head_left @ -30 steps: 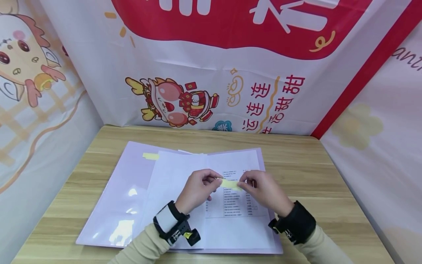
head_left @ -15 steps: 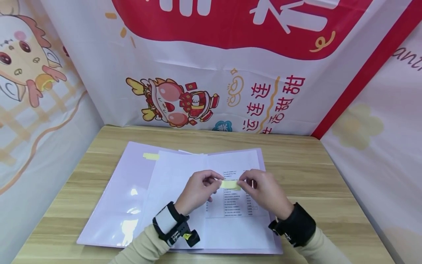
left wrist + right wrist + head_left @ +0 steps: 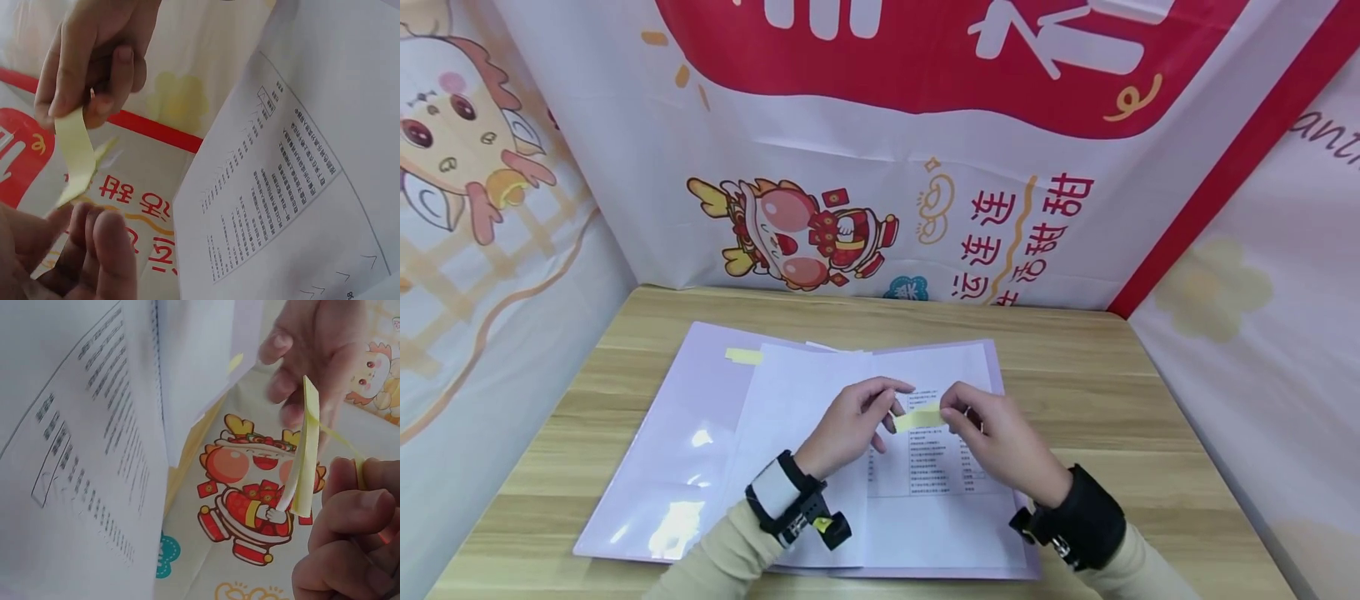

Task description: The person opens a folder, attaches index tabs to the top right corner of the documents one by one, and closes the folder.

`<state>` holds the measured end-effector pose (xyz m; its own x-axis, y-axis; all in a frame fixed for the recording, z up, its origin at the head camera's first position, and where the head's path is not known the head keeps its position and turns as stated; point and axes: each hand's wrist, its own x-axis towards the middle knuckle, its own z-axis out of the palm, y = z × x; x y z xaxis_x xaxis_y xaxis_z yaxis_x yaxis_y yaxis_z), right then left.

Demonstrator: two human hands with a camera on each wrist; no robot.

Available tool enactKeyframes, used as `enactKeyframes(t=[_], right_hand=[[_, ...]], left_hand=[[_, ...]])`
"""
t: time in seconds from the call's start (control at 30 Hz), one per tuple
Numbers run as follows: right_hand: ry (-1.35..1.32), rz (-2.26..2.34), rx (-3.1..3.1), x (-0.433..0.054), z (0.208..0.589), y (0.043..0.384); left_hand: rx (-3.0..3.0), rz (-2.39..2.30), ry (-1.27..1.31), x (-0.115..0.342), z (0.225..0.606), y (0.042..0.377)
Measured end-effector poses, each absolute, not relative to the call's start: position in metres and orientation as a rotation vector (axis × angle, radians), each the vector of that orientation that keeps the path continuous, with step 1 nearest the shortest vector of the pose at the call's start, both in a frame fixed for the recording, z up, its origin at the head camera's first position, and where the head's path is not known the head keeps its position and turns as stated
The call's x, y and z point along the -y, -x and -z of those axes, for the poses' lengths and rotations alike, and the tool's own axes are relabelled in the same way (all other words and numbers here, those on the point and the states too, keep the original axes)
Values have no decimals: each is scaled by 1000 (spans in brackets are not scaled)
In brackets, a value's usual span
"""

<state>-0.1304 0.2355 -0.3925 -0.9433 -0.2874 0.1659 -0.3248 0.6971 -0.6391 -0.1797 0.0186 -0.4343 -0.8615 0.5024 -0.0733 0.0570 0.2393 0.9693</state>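
Over the right-hand page, a pale yellow sticky-note strip (image 3: 919,418) stretches between the two hands. The right hand (image 3: 996,429) pinches its right end between thumb and fingers. The left hand (image 3: 856,417) has its fingers loosely spread at the strip's left end, index finger reaching past it. In the right wrist view a small pad of yellow sticky notes (image 3: 304,456) hangs from the thin strip, near the left fingers. Below lies an open lilac folder (image 3: 715,400) with a printed page (image 3: 936,525) on the right and a white sheet (image 3: 801,392) on its left.
A yellow sticky strip (image 3: 743,356) juts from the white sheet's upper left edge. The folder lies on a wooden table (image 3: 1075,375). Printed cloth hangings (image 3: 865,150) stand behind and at both sides. Each wrist wears a black camera strap (image 3: 1078,512).
The left fingers have loosened from the strip's left end and spread apart. The strip's left end now tilts slightly lower, while the right hand keeps its pinch.
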Motion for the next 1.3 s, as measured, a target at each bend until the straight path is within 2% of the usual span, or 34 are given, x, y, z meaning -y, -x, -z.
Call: enactKeyframes(t=[0.33, 0.77, 1.3], right_hand=[[-526, -1222, 2844, -232, 385, 122], [-350, -1288, 2898, -237, 383, 117], [-357, -1250, 2863, -251, 369, 101]], left_hand=[[-1904, -1579, -686, -15, 446, 184], [-1935, -1609, -668, -11, 448, 179], [-1965, -1611, -746, -3, 449, 179]])
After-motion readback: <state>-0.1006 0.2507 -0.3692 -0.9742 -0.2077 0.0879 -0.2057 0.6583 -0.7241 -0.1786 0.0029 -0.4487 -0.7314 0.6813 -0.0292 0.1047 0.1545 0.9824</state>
